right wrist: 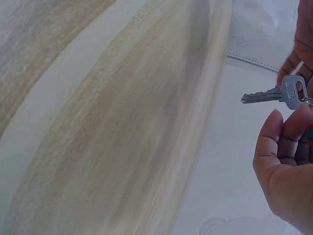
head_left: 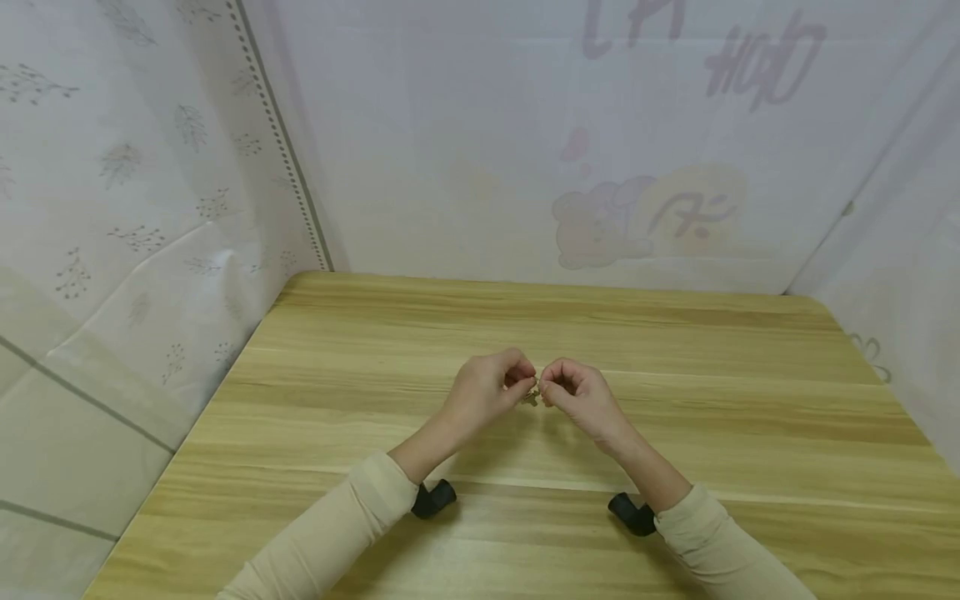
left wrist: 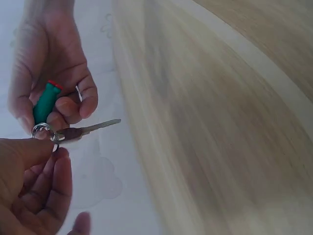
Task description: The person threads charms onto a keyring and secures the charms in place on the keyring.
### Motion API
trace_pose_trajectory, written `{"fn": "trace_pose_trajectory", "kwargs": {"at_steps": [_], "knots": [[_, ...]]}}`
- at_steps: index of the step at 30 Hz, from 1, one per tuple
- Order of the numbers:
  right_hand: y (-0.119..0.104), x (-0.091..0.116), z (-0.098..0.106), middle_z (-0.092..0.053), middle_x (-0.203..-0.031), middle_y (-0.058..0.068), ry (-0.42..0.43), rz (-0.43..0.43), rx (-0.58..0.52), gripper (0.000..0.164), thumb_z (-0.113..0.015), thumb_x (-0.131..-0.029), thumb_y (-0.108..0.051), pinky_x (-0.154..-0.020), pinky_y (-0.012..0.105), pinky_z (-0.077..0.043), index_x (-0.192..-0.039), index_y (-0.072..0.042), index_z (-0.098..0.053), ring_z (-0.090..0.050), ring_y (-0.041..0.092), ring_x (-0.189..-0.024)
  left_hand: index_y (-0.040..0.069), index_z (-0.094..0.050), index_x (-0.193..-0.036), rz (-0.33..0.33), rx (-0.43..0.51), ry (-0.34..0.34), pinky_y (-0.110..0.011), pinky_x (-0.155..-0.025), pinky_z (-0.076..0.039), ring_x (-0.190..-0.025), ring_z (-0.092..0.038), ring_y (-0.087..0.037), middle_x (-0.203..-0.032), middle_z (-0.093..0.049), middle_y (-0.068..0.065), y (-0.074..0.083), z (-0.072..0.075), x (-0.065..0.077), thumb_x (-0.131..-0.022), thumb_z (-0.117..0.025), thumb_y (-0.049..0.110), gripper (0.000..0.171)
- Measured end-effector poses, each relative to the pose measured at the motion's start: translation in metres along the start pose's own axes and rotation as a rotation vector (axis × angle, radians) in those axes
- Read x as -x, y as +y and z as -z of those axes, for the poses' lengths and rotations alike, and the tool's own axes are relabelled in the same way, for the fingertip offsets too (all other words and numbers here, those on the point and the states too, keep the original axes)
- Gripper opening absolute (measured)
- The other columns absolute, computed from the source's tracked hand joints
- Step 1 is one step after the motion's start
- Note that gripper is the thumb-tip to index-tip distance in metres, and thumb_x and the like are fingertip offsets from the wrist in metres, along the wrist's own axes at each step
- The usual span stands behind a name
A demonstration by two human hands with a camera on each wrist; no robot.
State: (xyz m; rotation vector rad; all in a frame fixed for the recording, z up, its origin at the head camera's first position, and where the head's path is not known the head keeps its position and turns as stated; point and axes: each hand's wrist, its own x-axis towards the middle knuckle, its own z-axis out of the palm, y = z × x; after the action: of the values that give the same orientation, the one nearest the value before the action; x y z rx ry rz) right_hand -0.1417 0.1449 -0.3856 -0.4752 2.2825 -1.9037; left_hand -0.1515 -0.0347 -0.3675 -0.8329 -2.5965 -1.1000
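Note:
My left hand and right hand meet fingertip to fingertip above the wooden table. In the left wrist view, the left thumb and fingers pinch a metal key ring where a key hangs, its blade pointing outward. A green charm with a red end lies in the curled fingers of the right hand, its lower end at the ring. The right wrist view shows the silver key side-on with its toothed blade; there the charm is mostly hidden by the right fingers.
The wooden table spreads around both hands. Black curved pieces stick out by each sleeve cuff. Pale printed curtains hang behind the table and along its sides.

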Motion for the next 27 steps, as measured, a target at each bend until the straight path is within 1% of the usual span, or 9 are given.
{"fn": "trace_pose_trajectory", "kwargs": {"at_steps": [2, 5, 7, 8, 10, 13, 19, 25, 27], "knots": [[-0.0007, -0.0001, -0.0001, -0.053, -0.077, 0.008, -0.001, -0.001, -0.008, 0.009, -0.054, -0.090, -0.002, -0.060, 0.023, -0.041, -0.089, 0.006, -0.056, -0.051, 0.015, -0.068, 0.009, -0.066, -0.087, -0.106, -0.097, 0.054, -0.017, -0.058, -0.047, -0.065, -0.063, -0.008, -0.077, -0.070, 0.000, 0.0005, -0.0006, -0.0002, -0.082, -0.071, 0.008, 0.007], [-0.0014, -0.0003, -0.0004, -0.054, -0.077, 0.007, 0.000, -0.001, -0.019, 0.009, -0.054, -0.090, -0.002, -0.061, 0.023, -0.043, -0.090, 0.007, -0.056, -0.051, 0.014, -0.069, 0.011, -0.068, -0.083, -0.224, -0.194, 0.139, -0.017, -0.056, -0.046, -0.060, -0.061, -0.007, -0.075, -0.070, 0.002, 0.0003, -0.0015, -0.0003, -0.080, -0.073, 0.008, 0.007], [-0.0020, -0.0001, -0.0003, -0.055, -0.079, 0.006, 0.006, 0.001, -0.025, 0.010, -0.054, -0.091, -0.002, -0.064, 0.024, -0.046, -0.091, 0.007, -0.056, -0.052, 0.013, -0.070, 0.012, -0.069, -0.080, -0.248, -0.201, 0.164, -0.016, -0.054, -0.044, -0.056, -0.058, -0.006, -0.073, -0.069, 0.002, -0.0001, -0.0017, -0.0001, -0.080, -0.074, 0.008, 0.006], [-0.0022, 0.0001, -0.0003, -0.055, -0.080, 0.006, 0.008, 0.002, -0.029, 0.010, -0.054, -0.091, -0.002, -0.066, 0.025, -0.047, -0.091, 0.007, -0.056, -0.053, 0.013, -0.071, 0.012, -0.069, -0.078, -0.237, -0.186, 0.162, -0.016, -0.053, -0.043, -0.056, -0.057, -0.006, -0.072, -0.069, 0.003, -0.0002, -0.0016, 0.0000, -0.080, -0.073, 0.008, 0.006], [-0.0024, 0.0005, -0.0001, -0.056, -0.083, 0.005, 0.009, 0.001, -0.037, 0.011, -0.053, -0.092, -0.002, -0.069, 0.026, -0.050, -0.093, 0.008, -0.056, -0.054, 0.012, -0.073, 0.012, -0.069, -0.077, -0.188, -0.133, 0.138, -0.013, -0.053, -0.042, -0.056, -0.057, -0.005, -0.070, -0.069, 0.002, -0.0004, -0.0013, 0.0004, -0.080, -0.073, 0.006, 0.007], [-0.0022, 0.0011, 0.0002, -0.056, -0.086, 0.005, 0.001, -0.003, -0.052, 0.012, -0.054, -0.092, -0.003, -0.072, 0.027, -0.052, -0.095, 0.009, -0.056, -0.056, 0.011, -0.075, 0.010, -0.068, -0.076, -0.084, -0.037, 0.092, -0.012, -0.054, -0.044, -0.059, -0.061, -0.005, -0.071, -0.069, 0.001, -0.0006, -0.0003, 0.0011, -0.081, -0.071, 0.004, 0.008], [-0.0012, 0.0020, 0.0004, -0.057, -0.087, 0.005, -0.011, -0.026, -0.053, 0.014, -0.056, -0.092, -0.006, -0.072, 0.026, -0.052, -0.096, 0.008, -0.056, -0.057, 0.010, -0.075, 0.008, -0.069, -0.078, 0.079, 0.106, 0.038, -0.015, -0.054, -0.048, -0.062, -0.063, -0.007, -0.073, -0.070, -0.001, -0.0026, 0.0009, 0.0013, -0.083, -0.069, 0.006, 0.005], [-0.0011, 0.0010, 0.0012, -0.058, -0.086, 0.000, -0.019, -0.050, -0.063, 0.015, -0.057, -0.092, -0.006, -0.072, 0.027, -0.052, -0.097, 0.008, -0.056, -0.057, 0.008, -0.075, 0.004, -0.069, -0.081, 0.295, 0.349, -0.018, -0.019, -0.052, -0.048, -0.060, -0.060, -0.006, -0.073, -0.069, -0.005, -0.0035, 0.0013, 0.0006, -0.083, -0.069, 0.007, 0.004], [-0.0008, 0.0005, 0.0015, -0.058, -0.086, -0.001, -0.024, -0.056, -0.064, 0.015, -0.056, -0.093, -0.007, -0.072, 0.028, -0.052, -0.098, 0.008, -0.056, -0.056, 0.008, -0.074, 0.003, -0.069, -0.082, 0.340, 0.408, -0.023, -0.021, -0.052, -0.048, -0.059, -0.060, -0.007, -0.073, -0.069, -0.007, -0.0046, 0.0010, 0.0001, -0.083, -0.068, 0.006, 0.004]]}}
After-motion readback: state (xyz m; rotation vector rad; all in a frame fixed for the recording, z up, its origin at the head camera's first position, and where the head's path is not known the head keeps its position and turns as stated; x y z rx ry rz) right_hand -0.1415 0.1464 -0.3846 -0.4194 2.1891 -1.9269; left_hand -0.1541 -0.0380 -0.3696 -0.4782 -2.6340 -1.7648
